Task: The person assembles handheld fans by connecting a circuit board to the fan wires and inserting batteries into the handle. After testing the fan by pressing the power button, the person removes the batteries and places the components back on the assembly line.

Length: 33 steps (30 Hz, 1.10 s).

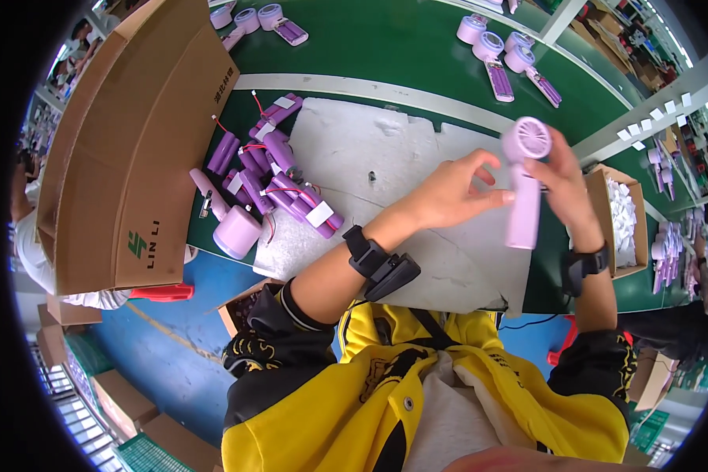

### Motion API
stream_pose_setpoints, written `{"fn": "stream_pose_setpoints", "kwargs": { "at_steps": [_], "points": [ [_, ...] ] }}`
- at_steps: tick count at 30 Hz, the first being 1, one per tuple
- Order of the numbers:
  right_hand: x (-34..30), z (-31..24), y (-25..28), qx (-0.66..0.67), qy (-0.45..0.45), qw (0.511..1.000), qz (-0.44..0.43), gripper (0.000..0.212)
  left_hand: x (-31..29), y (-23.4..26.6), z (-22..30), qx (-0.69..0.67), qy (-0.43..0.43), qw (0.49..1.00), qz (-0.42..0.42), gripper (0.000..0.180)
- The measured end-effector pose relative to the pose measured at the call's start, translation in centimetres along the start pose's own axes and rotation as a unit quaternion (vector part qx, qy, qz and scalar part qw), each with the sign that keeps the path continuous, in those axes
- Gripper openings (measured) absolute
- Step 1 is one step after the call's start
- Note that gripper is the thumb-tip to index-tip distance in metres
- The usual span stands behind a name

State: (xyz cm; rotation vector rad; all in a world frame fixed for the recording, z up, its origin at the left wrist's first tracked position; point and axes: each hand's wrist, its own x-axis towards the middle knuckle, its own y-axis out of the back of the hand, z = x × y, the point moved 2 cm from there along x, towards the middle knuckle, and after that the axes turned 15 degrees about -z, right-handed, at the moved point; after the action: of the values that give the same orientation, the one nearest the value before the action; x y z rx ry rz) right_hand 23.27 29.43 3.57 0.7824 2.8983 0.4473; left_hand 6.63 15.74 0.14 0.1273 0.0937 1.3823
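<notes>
A pink handheld fan [525,208] with a round grilled head stands upright over the right part of the white foam sheet [346,145]. My right hand [565,177] is closed around it from the right, just below the head. My left hand [460,189] is at the fan's left side with thumb and fingers apart and nothing between them. Its fingertips come close to the handle; whether they touch it I cannot tell. To the left lies a pile of purple battery packs [279,169] with red wires and white labels. Beside it rests another pink fan body [237,232].
A tall cardboard box [145,157] stands at the left. At the right, a small cardboard box [643,236] holds white pieces. Several pink fans [492,67] with purple batteries in their handles lie on the green bench [385,47] beyond a pale rail [354,85].
</notes>
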Motion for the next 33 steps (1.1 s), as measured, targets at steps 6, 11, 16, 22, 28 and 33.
{"fn": "stream_pose_setpoints", "kwargs": {
  "at_steps": [6, 11, 16, 22, 28, 33],
  "points": [
    [0.9, 1.1, -3.5, -0.147, -0.103, 0.983, -0.031, 0.062, 0.8, 0.4, -1.1, 0.039, 0.033, 0.999, -0.002, 0.053],
    [1.3, -0.6, -1.4, -0.257, -0.098, 0.955, -0.113, 0.063, 0.8, 0.2, -1.1, 0.083, 0.004, 0.996, -0.025, 0.047],
    [2.4, 1.0, -0.5, -0.108, -0.101, 0.981, -0.127, 0.063, 1.7, -0.4, -2.2, 0.146, -0.048, 0.988, 0.025, 0.049],
    [3.6, 3.1, 1.1, -0.112, 0.026, 0.983, -0.144, 0.061, 1.2, -1.6, -1.2, 0.168, -0.004, 0.983, 0.074, 0.058],
    [5.0, 2.5, 2.0, -0.159, -0.037, 0.981, -0.101, 0.044, 1.5, -0.3, -0.1, 0.095, -0.012, 0.995, 0.01, 0.062],
    [6.9, -1.6, 0.4, -0.347, -0.054, 0.933, -0.075, 0.027, 0.8, 0.2, -0.3, 0.051, 0.002, 0.999, -0.015, 0.054]
  ]
}}
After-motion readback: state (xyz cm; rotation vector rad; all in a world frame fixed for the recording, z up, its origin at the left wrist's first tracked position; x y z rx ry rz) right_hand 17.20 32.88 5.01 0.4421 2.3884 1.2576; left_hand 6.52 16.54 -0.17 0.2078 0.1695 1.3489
